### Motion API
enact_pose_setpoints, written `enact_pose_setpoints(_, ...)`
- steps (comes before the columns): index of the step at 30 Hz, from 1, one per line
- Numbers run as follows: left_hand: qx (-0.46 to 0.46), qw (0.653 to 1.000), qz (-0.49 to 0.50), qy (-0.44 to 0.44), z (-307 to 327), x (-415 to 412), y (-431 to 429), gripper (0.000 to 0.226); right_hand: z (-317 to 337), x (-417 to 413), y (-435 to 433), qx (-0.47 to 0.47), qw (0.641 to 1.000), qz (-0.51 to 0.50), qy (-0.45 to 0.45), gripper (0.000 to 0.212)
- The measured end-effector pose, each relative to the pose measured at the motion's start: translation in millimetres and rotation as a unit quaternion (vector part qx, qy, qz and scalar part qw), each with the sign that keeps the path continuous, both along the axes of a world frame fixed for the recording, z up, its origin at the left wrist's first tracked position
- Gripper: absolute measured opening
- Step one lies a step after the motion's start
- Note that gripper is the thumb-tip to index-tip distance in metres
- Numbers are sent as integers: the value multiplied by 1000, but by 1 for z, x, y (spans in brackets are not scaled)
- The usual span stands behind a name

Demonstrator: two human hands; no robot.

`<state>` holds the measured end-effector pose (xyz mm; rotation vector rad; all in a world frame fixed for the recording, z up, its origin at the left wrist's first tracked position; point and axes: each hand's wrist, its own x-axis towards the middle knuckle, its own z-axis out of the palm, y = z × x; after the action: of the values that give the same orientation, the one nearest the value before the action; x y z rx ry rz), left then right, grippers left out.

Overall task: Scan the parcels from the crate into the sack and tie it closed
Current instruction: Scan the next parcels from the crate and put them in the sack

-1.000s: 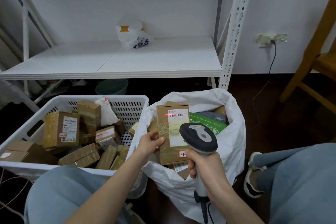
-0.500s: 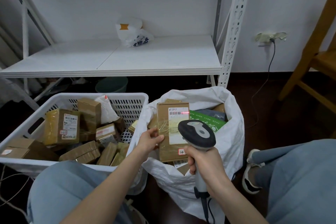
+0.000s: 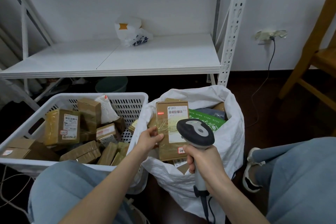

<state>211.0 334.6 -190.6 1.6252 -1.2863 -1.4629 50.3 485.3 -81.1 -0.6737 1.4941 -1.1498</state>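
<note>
Crate [image 3: 101,94]: on the floor to your left, with parcels [image 3: 62,126] heaped in it.
Sack [image 3: 231,132]: just right of the crate, touching it.
Upright parcel [image 3: 166,129]: over the sack's mouth.
Scanner [image 3: 195,133]: nearer you than that parcel, overlapping its right edge.
Shelf [image 3: 145,56]: behind both, with 1 bag [image 3: 131,32] on it.
Chair [image 3: 309,60]: far right.

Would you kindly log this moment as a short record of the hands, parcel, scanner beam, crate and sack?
left hand: grips the parcel by its left edge, upright over the sack mouth
right hand: grips the scanner handle
beam: red line on cardboard left of the barcode, not across it
crate: many parcels inside
sack: open, untied, green packet showing
</note>
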Motion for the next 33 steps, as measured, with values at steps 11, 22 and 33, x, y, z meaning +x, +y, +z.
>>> enact_pose_setpoints(11,-26,998,-30,-48,17,-7,-6,58,-1,-11,-18,9,998,-25,-58,18)
enact_pose_setpoints(22,-106,971,-82,-198,37,-106,-60,46,5,-69,-98,30,981,-136,-131,9)
enact_pose_setpoints(33,-113,976,-74,-172,29,-50,-65,23,-16,-26,-132,56,988,-72,-124,12)
